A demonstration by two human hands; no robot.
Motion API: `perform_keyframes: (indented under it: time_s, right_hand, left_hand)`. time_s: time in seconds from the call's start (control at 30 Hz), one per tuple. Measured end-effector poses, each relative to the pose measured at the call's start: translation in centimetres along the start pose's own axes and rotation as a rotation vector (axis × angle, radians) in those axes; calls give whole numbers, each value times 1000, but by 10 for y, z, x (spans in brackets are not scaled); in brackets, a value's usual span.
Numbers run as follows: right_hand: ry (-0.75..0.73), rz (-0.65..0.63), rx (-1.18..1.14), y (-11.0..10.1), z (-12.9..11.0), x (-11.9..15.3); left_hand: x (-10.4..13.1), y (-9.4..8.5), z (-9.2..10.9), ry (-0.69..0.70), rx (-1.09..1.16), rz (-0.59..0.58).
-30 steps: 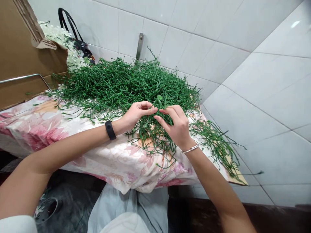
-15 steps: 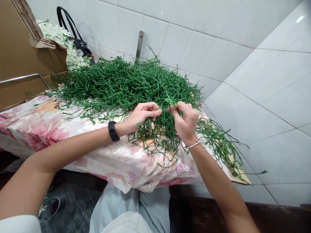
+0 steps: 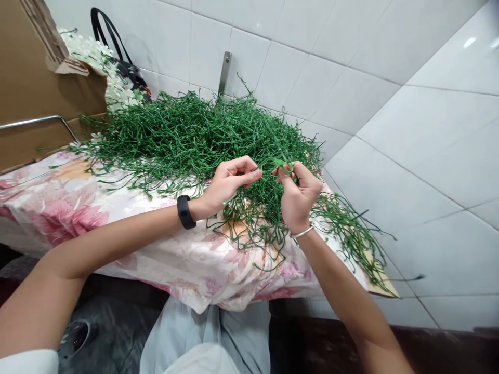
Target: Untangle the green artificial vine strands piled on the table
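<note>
**Both hands pinched on one green stem at the near edge of the table**

Right now we have the left hand (image 3: 228, 182) and the right hand (image 3: 297, 195) raised just above the near edge of the table (image 3: 78, 202), close together but not touching. Between them runs a single green stem (image 3: 273, 163). Its long axis lies roughly level, left to right, parallel to the table's near edge. One end sits in the left fingertips; the other end, with a small brighter green tip, is at the right thumb and forefinger.

Left hand: fingers curled in, thumb and forefinger closed on the stem, a loose end poking down below the palm. Right hand: closed almost to a fist, thumb and forefinger nipped tight on the stem's tip.

We see the stem just off the front of the heap of green stems (image 3: 195, 135), which covers the far half of the table and spills over the right near corner. A floral cloth (image 3: 128, 239) covers the table. At the far left corner stand a cardboard box (image 3: 27, 78), white flowers (image 3: 97, 57) and a dark bag (image 3: 128, 72). We wear a black band (image 3: 185, 212) on the left wrist, a thin bangle (image 3: 301, 233) on the right.
</note>
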State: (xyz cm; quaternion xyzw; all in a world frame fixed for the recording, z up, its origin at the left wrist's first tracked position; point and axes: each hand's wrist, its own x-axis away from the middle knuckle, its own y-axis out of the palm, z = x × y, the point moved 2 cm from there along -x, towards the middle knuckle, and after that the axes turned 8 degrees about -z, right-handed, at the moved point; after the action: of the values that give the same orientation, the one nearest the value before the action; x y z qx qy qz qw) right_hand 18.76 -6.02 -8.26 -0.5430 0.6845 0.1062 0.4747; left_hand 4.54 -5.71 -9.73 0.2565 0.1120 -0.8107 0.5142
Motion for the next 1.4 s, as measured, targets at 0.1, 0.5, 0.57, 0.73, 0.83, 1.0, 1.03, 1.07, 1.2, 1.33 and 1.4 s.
perform_keyframes:
  time_s: [0.1, 0.5, 0.57, 0.73, 0.83, 1.0, 1.03, 1.07, 1.2, 1.33, 1.4]
  right_hand:
    - [39, 5, -126, 4, 3, -2]
    - [125, 60, -457, 10, 8, -3]
    - [154, 65, -470, 10, 8, -4]
    - [145, 69, -501, 7, 5, -5]
    - [131, 71, -491, 5, 5, -5]
    - [159, 68, -509, 5, 5, -6]
    - [156, 66, -513, 4, 5, -7]
    - [147, 54, -513, 3, 5, -8]
    - [69, -81, -418, -1, 7, -10]
    - [29, -202, -329, -2, 11, -8]
    - [4, -209, -314, -1, 11, -7]
  left_hand:
    - [-1, 0, -1, 25, -42, 59]
    - [0, 2, -5, 20, -21, 85]
    - [0, 2, -5, 2, -23, 95]
    - [-2, 1, -3, 24, -38, 86]
    - [-4, 1, -4, 50, -28, 77]
    - [-5, 0, -5, 51, -27, 77]
    - [-5, 0, -5, 48, -22, 68]
    - [-5, 1, -5, 38, -11, 51]
    - [-6, 3, -4, -37, 63, -81]
    - [-8, 0, -2, -51, 45, -105]
    - [-9, -2, -1, -28, 17, -87]
